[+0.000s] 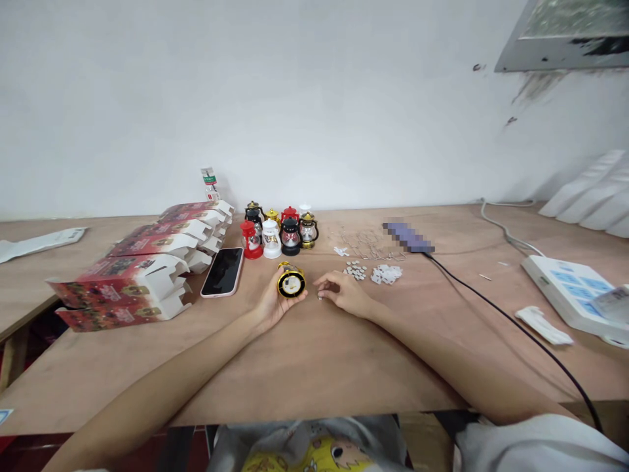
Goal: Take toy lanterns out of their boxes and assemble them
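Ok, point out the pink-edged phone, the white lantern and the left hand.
Phone [223, 273]: head view, dark screen.
White lantern [271, 240]: head view, middle of its body.
Left hand [273, 303]: head view, back of the hand.

A pale wall [314, 105] behind a wooden table [344, 373].

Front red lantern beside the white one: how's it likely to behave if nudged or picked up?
The red lantern looks rigid, so it should keep its shape in a grip. Taller than wide, it could tip if pushed near the top, though the broad base should help. The see-through middle may be its fragile part.
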Demonstrator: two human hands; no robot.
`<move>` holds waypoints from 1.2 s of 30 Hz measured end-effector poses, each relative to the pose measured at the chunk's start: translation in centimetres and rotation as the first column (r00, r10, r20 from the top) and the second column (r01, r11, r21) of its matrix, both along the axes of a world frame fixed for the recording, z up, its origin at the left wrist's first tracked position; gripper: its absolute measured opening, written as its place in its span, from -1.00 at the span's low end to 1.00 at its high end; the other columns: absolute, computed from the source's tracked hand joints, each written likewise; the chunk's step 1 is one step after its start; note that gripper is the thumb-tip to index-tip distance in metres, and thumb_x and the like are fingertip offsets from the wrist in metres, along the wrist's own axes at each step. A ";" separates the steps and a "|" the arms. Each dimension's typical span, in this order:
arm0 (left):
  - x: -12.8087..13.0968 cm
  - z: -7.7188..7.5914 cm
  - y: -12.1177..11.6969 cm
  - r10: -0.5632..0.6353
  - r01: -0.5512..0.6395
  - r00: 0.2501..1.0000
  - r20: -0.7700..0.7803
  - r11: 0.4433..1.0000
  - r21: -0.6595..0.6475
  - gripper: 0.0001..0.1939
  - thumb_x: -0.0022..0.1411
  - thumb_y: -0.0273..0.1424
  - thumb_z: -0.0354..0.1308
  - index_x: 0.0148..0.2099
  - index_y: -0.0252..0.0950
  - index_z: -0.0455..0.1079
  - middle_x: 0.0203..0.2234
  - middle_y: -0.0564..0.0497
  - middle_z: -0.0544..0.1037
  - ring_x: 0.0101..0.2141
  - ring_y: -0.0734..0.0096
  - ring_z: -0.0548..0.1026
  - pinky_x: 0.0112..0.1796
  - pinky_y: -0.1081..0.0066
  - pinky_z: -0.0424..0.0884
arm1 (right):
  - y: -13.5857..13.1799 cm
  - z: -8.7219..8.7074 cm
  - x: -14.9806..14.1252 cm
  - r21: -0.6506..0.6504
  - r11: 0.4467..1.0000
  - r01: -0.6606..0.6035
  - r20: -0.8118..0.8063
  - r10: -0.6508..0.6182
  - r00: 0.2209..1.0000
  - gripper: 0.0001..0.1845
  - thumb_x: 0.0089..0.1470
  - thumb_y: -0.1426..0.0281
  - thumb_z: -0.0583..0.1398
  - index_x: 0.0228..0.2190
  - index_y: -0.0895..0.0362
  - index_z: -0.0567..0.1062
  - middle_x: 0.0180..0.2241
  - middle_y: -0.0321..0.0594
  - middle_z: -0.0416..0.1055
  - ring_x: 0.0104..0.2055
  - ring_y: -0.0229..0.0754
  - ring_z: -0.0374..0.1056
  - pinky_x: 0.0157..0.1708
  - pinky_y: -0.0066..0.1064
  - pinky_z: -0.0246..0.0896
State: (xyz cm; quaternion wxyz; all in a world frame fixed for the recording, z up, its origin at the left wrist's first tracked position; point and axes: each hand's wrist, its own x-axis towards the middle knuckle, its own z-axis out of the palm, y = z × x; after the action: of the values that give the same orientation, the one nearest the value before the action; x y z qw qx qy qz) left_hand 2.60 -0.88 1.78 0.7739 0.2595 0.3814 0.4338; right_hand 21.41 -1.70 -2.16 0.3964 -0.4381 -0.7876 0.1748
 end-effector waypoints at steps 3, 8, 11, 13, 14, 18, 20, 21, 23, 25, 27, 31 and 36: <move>0.1 -0.2 0.1 0.003 -0.003 1.000 0.001 1.000 0.008 -0.69 0.31 -0.28 -0.10 -0.27 -0.37 0.38 -0.42 -0.05 0.51 -0.44 0.47 0.50 -0.41 0.46 0.52 | -0.4 0.1 -0.2 0.178 0.984 0.024 -0.050 -0.015 0.999 -0.86 0.00 0.53 0.16 -0.37 0.08 0.46 -0.48 -0.27 0.46 -0.41 -0.24 0.37 -0.38 -0.36 0.29; 1.2 -0.6 -0.3 0.041 -0.044 0.998 0.041 0.997 0.066 -0.72 0.29 -0.28 -0.05 -0.27 -0.36 0.38 -0.40 -0.04 0.51 -0.43 0.46 0.48 -0.37 0.41 0.51 | -1.9 0.7 -1.6 0.554 0.814 0.173 -0.179 -0.087 0.980 -0.89 0.08 0.48 0.14 -0.43 0.05 0.44 -0.48 -0.28 0.48 -0.41 -0.23 0.35 -0.33 -0.32 0.22; 2.0 -0.9 -0.9 -0.015 0.012 0.999 0.046 0.997 0.072 -0.71 0.29 -0.28 -0.05 -0.26 -0.38 0.39 -0.40 -0.06 0.51 -0.42 0.46 0.48 -0.35 0.41 0.51 | -2.7 0.8 -2.4 0.586 0.776 0.234 -0.210 -0.133 0.969 -0.87 0.06 0.49 0.16 -0.45 0.03 0.45 -0.50 -0.30 0.49 -0.41 -0.22 0.33 -0.32 -0.29 0.19; 2.2 -1.1 -1.2 -0.027 0.023 0.999 0.048 0.997 0.074 -0.73 0.28 -0.30 -0.03 -0.25 -0.37 0.40 -0.39 -0.05 0.52 -0.39 0.46 0.48 -0.31 0.40 0.50 | -2.9 0.7 -2.7 0.556 0.793 0.250 -0.183 -0.177 0.967 -0.85 0.08 0.47 0.15 -0.47 0.01 0.47 -0.53 -0.30 0.47 -0.39 -0.20 0.32 -0.30 -0.26 0.17; 2.3 -1.1 -1.3 -0.029 0.025 0.998 0.050 0.997 0.076 -0.74 0.27 -0.30 -0.02 -0.24 -0.37 0.40 -0.39 -0.05 0.52 -0.37 0.45 0.49 -0.27 0.38 0.50 | -2.9 0.6 -2.8 0.539 0.802 0.257 -0.163 -0.200 0.966 -0.83 0.09 0.45 0.14 -0.48 0.00 0.48 -0.54 -0.30 0.46 -0.38 -0.19 0.32 -0.29 -0.25 0.16; 2.3 -1.1 -1.3 -0.021 0.016 0.998 0.067 0.997 0.077 -0.76 0.26 -0.30 0.01 -0.25 -0.36 0.40 -0.37 -0.05 0.52 -0.33 0.43 0.49 -0.17 0.30 0.47 | -2.4 0.2 -2.8 0.520 0.805 0.285 -0.108 -0.270 0.957 -0.78 0.11 0.42 0.12 -0.50 -0.02 0.50 -0.59 -0.32 0.45 -0.35 -0.17 0.33 -0.26 -0.23 0.12; 2.3 -1.0 -1.4 -0.011 0.006 0.997 0.071 0.997 0.071 -0.75 0.28 -0.31 -0.02 -0.25 -0.36 0.40 -0.37 -0.04 0.52 -0.33 0.44 0.49 -0.14 0.27 0.46 | -2.2 0.2 -2.7 0.529 0.797 0.292 -0.099 -0.284 0.954 -0.78 0.11 0.41 0.13 -0.50 -0.03 0.51 -0.58 -0.33 0.46 -0.34 -0.17 0.34 -0.26 -0.23 0.11; 2.3 -0.9 -1.4 -0.009 0.004 0.998 0.070 0.998 0.069 -0.75 0.29 -0.32 -0.03 -0.24 -0.36 0.40 -0.37 -0.04 0.52 -0.33 0.45 0.49 -0.13 0.27 0.45 | -2.1 0.1 -2.7 0.534 0.792 0.295 -0.096 -0.290 0.952 -0.79 0.10 0.41 0.13 -0.50 -0.04 0.52 -0.57 -0.34 0.48 -0.34 -0.16 0.34 -0.25 -0.22 0.11; 2.3 -0.8 -1.4 -0.007 0.003 0.998 0.066 0.998 0.064 -0.75 0.29 -0.32 -0.04 -0.24 -0.36 0.40 -0.37 -0.03 0.52 -0.34 0.46 0.49 -0.13 0.27 0.46 | -2.1 0.2 -2.6 0.551 0.781 0.293 -0.096 -0.289 0.953 -0.79 0.10 0.41 0.14 -0.49 -0.05 0.52 -0.55 -0.35 0.49 -0.32 -0.16 0.35 -0.23 -0.22 0.09; 2.4 -0.8 -1.4 -0.002 -0.002 0.998 0.070 0.998 0.062 -0.76 0.29 -0.33 -0.04 -0.24 -0.35 0.39 -0.36 -0.02 0.52 -0.34 0.47 0.49 -0.15 0.29 0.47 | -2.2 0.3 -2.6 0.568 0.780 0.261 -0.093 -0.255 0.963 -0.79 0.11 0.44 0.13 -0.46 -0.06 0.52 -0.54 -0.36 0.51 -0.30 -0.17 0.36 -0.22 -0.22 0.10; 2.4 -0.8 -1.4 0.007 -0.012 0.997 0.082 0.998 0.057 -0.76 0.30 -0.33 -0.05 -0.25 -0.36 0.39 -0.36 -0.02 0.53 -0.34 0.47 0.49 -0.18 0.32 0.48 | -2.3 0.5 -2.6 0.563 0.795 0.225 -0.098 -0.207 0.973 -0.77 0.13 0.47 0.10 -0.43 -0.05 0.51 -0.50 -0.36 0.52 -0.28 -0.18 0.37 -0.23 -0.25 0.14; 2.2 -0.7 -1.1 0.029 -0.033 0.994 0.102 0.999 0.037 -0.69 0.31 -0.29 -0.09 -0.27 -0.38 0.39 -0.35 -0.05 0.52 -0.35 0.44 0.50 -0.24 0.34 0.51 | -2.3 0.8 -2.1 0.480 0.822 0.306 -0.208 -0.233 0.950 -0.87 0.12 0.42 0.10 -0.34 0.00 0.46 -0.37 -0.27 0.53 -0.26 -0.17 0.35 -0.22 -0.25 0.22; 1.8 -0.4 -0.8 0.095 -0.094 0.990 0.105 0.995 -0.010 -0.68 0.31 -0.27 -0.10 -0.28 -0.36 0.38 -0.35 -0.03 0.51 -0.36 0.46 0.49 -0.26 0.37 0.51 | -1.0 0.8 -0.5 0.248 0.945 0.212 -0.083 -0.197 0.977 -0.86 -0.01 0.37 0.24 -0.33 0.07 0.43 -0.37 -0.23 0.50 -0.23 -0.11 0.33 -0.17 -0.21 0.22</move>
State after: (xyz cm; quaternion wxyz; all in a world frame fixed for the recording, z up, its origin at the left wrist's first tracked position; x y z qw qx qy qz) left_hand 4.39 -1.70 1.33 0.7722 0.2157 0.3530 0.4822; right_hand 20.95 -2.67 -1.38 0.4878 -0.4575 -0.7422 0.0422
